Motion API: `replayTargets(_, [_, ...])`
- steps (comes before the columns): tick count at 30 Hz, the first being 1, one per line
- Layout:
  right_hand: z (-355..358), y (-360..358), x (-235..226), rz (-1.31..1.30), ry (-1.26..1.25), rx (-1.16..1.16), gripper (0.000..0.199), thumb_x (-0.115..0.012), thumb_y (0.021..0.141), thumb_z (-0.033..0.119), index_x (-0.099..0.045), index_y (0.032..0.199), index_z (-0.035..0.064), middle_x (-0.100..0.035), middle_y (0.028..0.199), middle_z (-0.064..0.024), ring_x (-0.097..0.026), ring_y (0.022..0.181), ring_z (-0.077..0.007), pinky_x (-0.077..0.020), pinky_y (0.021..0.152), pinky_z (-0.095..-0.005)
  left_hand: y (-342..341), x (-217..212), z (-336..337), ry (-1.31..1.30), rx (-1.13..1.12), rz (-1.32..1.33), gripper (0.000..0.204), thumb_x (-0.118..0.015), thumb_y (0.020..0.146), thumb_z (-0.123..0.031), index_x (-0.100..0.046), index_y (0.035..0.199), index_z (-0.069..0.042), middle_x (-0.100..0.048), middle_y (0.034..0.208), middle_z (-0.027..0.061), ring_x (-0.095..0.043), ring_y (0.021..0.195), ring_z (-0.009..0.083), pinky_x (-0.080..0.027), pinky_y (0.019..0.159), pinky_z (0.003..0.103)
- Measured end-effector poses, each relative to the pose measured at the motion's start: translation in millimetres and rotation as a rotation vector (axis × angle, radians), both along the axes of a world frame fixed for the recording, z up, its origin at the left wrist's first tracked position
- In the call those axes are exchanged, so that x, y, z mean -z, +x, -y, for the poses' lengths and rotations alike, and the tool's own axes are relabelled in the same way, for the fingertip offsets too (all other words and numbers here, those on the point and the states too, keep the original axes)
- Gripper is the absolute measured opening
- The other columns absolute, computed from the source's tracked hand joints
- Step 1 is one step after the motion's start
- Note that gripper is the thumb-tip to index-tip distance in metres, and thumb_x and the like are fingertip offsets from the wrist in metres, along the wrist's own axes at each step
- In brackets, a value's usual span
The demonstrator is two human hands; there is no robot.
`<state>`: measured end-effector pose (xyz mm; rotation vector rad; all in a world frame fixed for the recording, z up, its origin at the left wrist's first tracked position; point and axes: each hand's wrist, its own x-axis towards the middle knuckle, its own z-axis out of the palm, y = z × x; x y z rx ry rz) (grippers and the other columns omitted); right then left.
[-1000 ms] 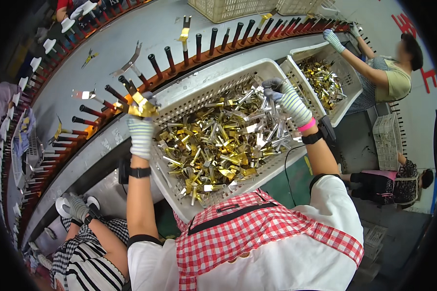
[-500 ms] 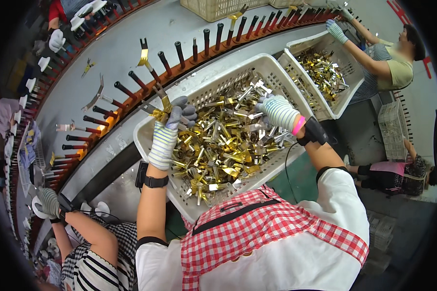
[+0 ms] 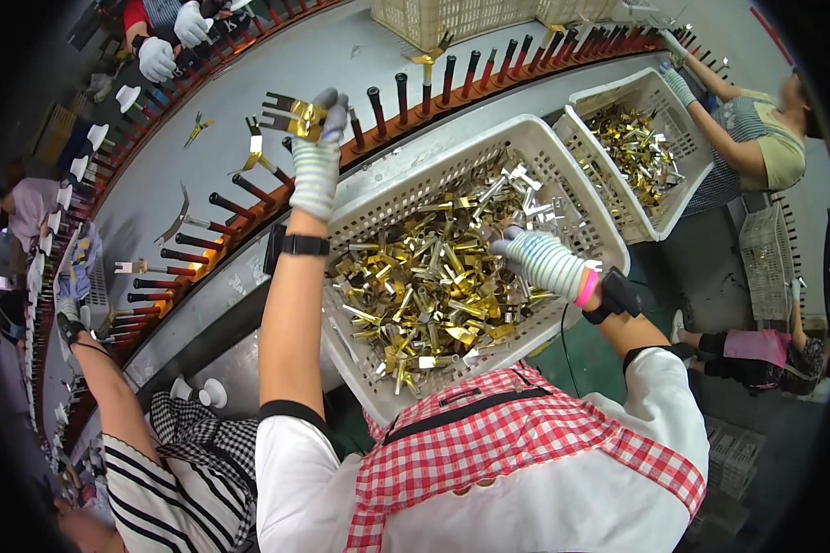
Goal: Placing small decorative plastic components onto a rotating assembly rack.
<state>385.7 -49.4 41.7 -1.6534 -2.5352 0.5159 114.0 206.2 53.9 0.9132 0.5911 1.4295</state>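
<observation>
The left hand, in a striped knit glove, is raised at upper centre and closed on a gold metal clip beside the curved row of dark pegs. To seat it well, I judge the clip's forked end should line up square with a peg before pushing down. The right hand reaches fingers-down into the white perforated plastic basket, digging among shiny, angular brass and silver clips; whether it grips one I cannot tell.
</observation>
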Motion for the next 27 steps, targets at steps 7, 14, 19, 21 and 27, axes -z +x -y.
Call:
replayTargets(7, [-1,7,1,-0.351,0.061,0.103,0.045,-0.060,0.077,-0.002,-0.059,0.120,0.0110,-0.060,0.088,-0.0142,-0.060,0.074,-0.0292,-0.0494,0.070,-0.0378,-77,98,-112,0.135,-0.395,-0.824,0.020,-0.045,0.097,-0.021,-0.053,0.108,-0.006,-0.061,0.105,0.0104,-0.058,0.094,0.0261,-0.051,0.085,0.041])
replayTargets(14, [-9,48,-7,-1.169,-0.048,0.638,0.039,-0.055,0.085,0.001,-0.054,0.124,0.0042,-0.056,0.105,0.0013,-0.050,0.091,-0.0086,-0.0427,0.083,-0.0232,-110,96,-86,0.201,-0.587,-1.228,0.037,-0.070,0.081,-0.036,-0.066,0.102,-0.005,-0.067,0.075,0.0096,-0.063,0.062,0.0263,-0.050,0.059,0.039])
replayTargets(19, [-13,82,7,-1.127,0.158,0.606,0.045,-0.052,0.081,-0.002,-0.051,0.124,0.0057,-0.053,0.116,-0.0018,-0.051,0.101,-0.0108,-0.0428,0.088,-0.0250,-90,82,-6,-0.246,-0.413,-0.706,0.043,-0.065,0.088,-0.026,-0.051,0.126,-0.011,-0.058,0.101,0.0020,-0.054,0.079,0.0114,-0.049,0.066,0.032])
replayTargets(21, [-6,105,15,-0.896,0.232,0.659,0.046,-0.051,0.081,-0.004,-0.050,0.126,0.0055,-0.054,0.116,-0.0027,-0.051,0.101,-0.0105,-0.0428,0.088,-0.0249,-40,51,35,-0.339,-0.295,-0.264,0.044,-0.063,0.091,-0.018,-0.046,0.131,-0.020,-0.056,0.112,0.0010,-0.059,0.086,0.0134,-0.052,0.070,0.032])
replayTargets(27, [-27,99,38,-0.327,0.185,0.502,0.055,-0.056,0.078,-0.002,-0.048,0.131,0.0099,-0.058,0.120,-0.0214,-0.058,0.108,-0.0354,-0.0478,0.091,-0.0391,-16,24,60,-0.238,-0.110,-0.186,0.036,-0.069,0.084,-0.014,-0.053,0.116,-0.009,-0.060,0.102,0.0065,-0.065,0.090,0.0196,-0.057,0.072,0.032])
